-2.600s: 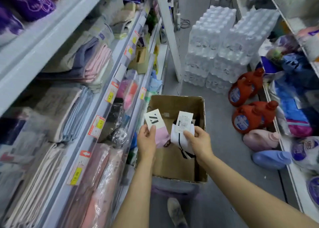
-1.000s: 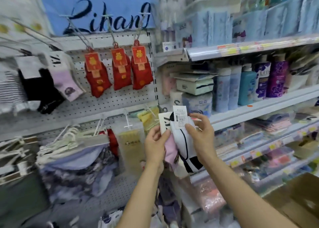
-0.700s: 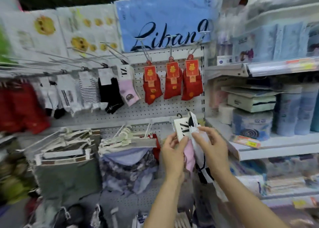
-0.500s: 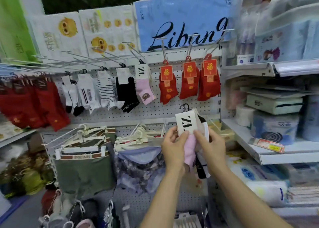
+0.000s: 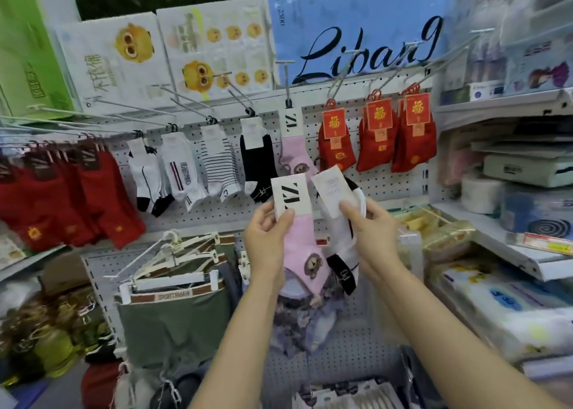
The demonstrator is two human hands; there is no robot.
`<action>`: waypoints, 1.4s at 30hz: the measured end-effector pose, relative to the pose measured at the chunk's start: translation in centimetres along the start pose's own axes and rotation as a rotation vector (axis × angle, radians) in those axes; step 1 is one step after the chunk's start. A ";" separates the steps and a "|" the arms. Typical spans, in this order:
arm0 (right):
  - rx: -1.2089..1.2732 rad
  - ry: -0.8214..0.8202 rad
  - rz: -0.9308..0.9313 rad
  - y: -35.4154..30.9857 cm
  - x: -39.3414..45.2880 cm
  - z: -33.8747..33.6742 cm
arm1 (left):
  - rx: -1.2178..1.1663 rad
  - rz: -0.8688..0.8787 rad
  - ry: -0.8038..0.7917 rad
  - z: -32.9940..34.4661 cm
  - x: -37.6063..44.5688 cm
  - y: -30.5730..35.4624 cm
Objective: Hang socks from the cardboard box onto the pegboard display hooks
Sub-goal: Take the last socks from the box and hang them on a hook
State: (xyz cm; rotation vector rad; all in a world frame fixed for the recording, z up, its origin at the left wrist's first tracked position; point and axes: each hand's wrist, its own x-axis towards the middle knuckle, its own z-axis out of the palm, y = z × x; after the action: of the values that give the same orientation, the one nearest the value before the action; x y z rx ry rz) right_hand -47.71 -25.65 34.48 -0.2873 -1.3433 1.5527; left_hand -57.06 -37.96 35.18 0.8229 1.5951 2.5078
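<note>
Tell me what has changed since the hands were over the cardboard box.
The person turned from the box to the white pegboard and raised both pairs to it. The two pairs, pressed together half a second ago, are now held apart. Unchanged: left hand grips the pink bear sock pair, right hand the white sock pair with black trim; neither hangs on a hook.

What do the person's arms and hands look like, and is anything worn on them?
Both forearms are bare: no sleeve shows. The left hand and the right hand wear no glove, and no ring, watch or bracelet shows on the visible sides.
</note>
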 end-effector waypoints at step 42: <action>0.185 -0.227 -0.045 10.5 7.7 35.8 | 0.203 0.260 0.267 -27.2 17.5 3.5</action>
State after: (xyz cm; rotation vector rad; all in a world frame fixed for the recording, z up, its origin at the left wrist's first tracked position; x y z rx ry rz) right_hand -82.46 -39.51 41.37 0.0349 -1.3560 1.6964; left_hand -83.85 -56.32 36.44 0.7887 1.9715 2.7670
